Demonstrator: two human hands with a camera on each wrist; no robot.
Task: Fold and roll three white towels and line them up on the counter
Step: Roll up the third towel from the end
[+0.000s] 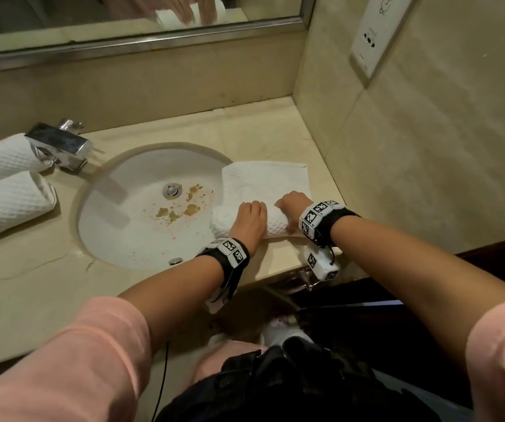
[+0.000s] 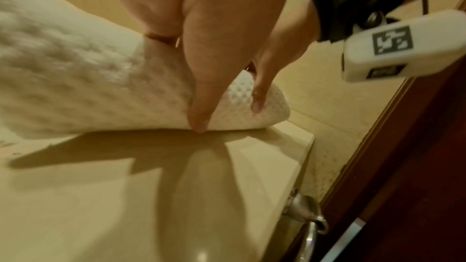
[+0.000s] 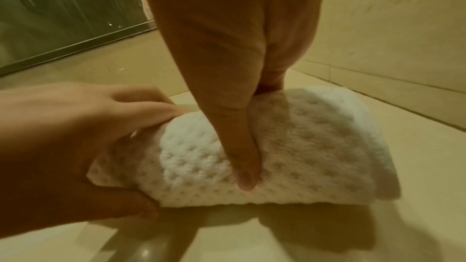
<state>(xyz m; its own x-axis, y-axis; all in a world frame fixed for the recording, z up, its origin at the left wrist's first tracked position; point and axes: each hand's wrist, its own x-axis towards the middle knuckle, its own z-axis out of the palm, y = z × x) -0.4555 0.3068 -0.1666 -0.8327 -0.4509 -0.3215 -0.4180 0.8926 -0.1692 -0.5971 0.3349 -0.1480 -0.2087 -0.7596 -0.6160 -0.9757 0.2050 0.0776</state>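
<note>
Towels number three in the head view, all white with a waffle weave: two finished rolls (image 1: 4,184) lie side by side on the counter (image 1: 32,278) left of the sink (image 1: 117,214), by the faucet (image 1: 59,144), and a third towel (image 1: 263,184) lies right of the basin, its near end wound into a roll, its far part still flat. The left hand (image 1: 246,222) and right hand (image 1: 292,205) both sit curled over that roll. From the left wrist, the half-rolled towel (image 2: 75,79) rests on the counter edge, with the left thumb pressed at its near side and a right-hand finger on its end. From the right wrist, the roll (image 3: 277,152) shows its dimpled texture; the right hand (image 3: 239,67) clamps it with the thumb pressing in, and the left hand (image 3: 63,146) wraps its end.
</note>
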